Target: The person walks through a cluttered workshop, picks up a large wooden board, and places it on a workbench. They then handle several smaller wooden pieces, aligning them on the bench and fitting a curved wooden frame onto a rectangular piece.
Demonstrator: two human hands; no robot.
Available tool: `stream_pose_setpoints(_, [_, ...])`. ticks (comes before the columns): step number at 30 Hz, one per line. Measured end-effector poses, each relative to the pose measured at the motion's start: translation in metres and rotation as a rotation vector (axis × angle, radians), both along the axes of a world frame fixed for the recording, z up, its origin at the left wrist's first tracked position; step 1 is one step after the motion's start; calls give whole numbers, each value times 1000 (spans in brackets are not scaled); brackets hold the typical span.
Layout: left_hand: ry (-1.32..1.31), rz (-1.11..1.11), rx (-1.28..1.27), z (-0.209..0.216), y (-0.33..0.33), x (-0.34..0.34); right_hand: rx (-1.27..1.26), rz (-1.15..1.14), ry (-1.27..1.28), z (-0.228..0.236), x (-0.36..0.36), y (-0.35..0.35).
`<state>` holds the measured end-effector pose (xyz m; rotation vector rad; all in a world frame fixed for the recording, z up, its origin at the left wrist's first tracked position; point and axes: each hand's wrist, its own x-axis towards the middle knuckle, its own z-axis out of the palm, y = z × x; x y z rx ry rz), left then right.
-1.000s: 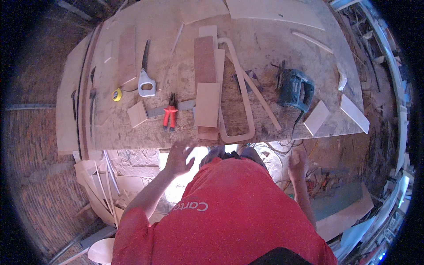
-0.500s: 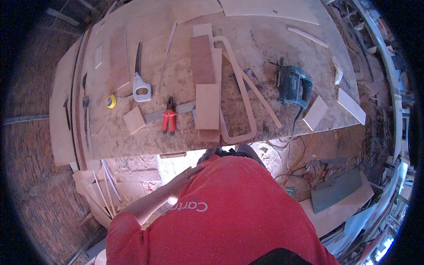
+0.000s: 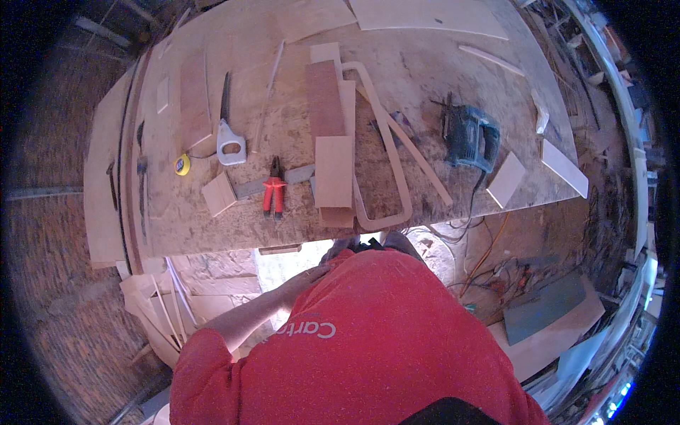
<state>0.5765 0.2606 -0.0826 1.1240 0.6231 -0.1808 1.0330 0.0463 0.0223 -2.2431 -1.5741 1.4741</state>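
Observation:
My left hand [image 3: 309,276] rests against the front of my red shirt, just below the table edge; its fingers merge with the shirt and their pose is unclear. My right hand is out of view. Nearest on the table lie red-handled pliers [image 3: 274,191], a small wood block [image 3: 219,194] and a stack of boards [image 3: 333,170]. Beside the stack is a bent wooden frame [image 3: 405,191] with a thin strip [image 3: 425,163] across it. Left of the pliers are a handsaw with a white handle [image 3: 231,145] and a yellow tape measure [image 3: 182,165].
A blue-green jigsaw [image 3: 473,138] sits on the right of the table, its cord running over the front edge. Two board offcuts [image 3: 506,180] [image 3: 564,168] lie near it. Thin sheets [image 3: 425,15] cover the far edge. Cables and a dark panel [image 3: 545,308] are on the floor at right.
The view has shifted slightly, so the tools at left sit a little further right. My left hand has moved slightly along the shirt toward my waist. Nothing on the table was moved.

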Motion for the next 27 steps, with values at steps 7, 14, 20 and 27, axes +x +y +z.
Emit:
stream_pose_setpoints(7, [99, -35, 150, 49, 9, 18, 53, 25, -31, -3, -6, -17])
stream_pose_setpoints(14, [247, 64, -168, 94, 16, 40, 127, 121, -89, 3, -14, -28])
stream_pose_setpoints(20, [109, -190, 423, 81, 6, 28, 386, 364, -160, -8, -14, -39])
stream_pose_setpoints(27, [40, -266, 636, 63, 1, 20, 246, 241, -75, 8, -21, -40])
